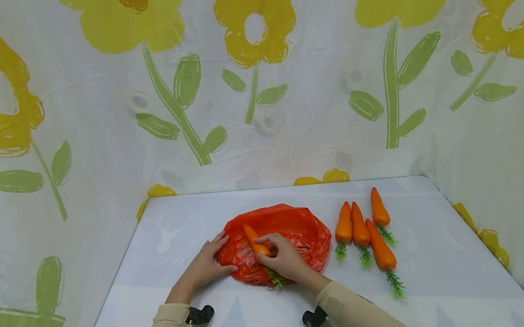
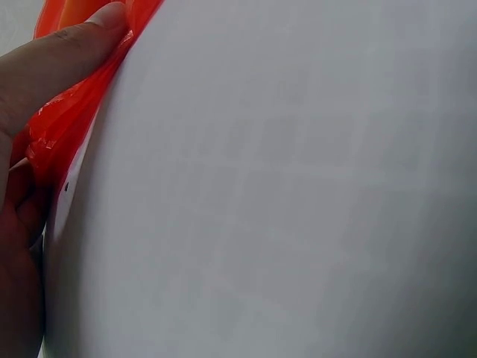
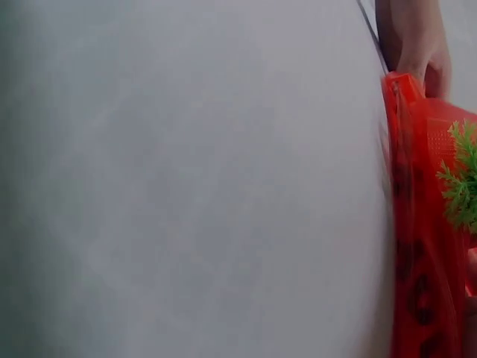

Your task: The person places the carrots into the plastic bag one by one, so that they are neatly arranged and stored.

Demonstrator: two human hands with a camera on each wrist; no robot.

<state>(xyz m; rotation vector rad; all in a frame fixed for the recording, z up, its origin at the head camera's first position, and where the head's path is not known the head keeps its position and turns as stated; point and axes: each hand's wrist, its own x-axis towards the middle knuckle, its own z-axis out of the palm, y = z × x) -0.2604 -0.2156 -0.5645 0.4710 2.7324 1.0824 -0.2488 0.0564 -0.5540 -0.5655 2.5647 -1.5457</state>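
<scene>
A red plastic bag (image 1: 316, 225) lies spread on the table with its mouth facing up. My left hand (image 1: 209, 263) is at the bag's left edge, its thumb and fingers spread round the rim. In the left wrist view, the thumb (image 2: 56, 67) lies over the red plastic with the other fingers curled below it. My right hand (image 1: 283, 256) holds an orange carrot (image 1: 251, 237) over the bag, tip pointing away and leaning left. The carrot's green leafy top (image 3: 463, 175) shows at the near rim in the right wrist view.
Several more carrots (image 1: 343, 224) with green tops lie on the table to the right of the bag. The white table (image 1: 156, 263) ends at a back edge before a flowered curtain (image 1: 279, 145). Black wrist cameras (image 1: 315, 318) hang under both sleeves.
</scene>
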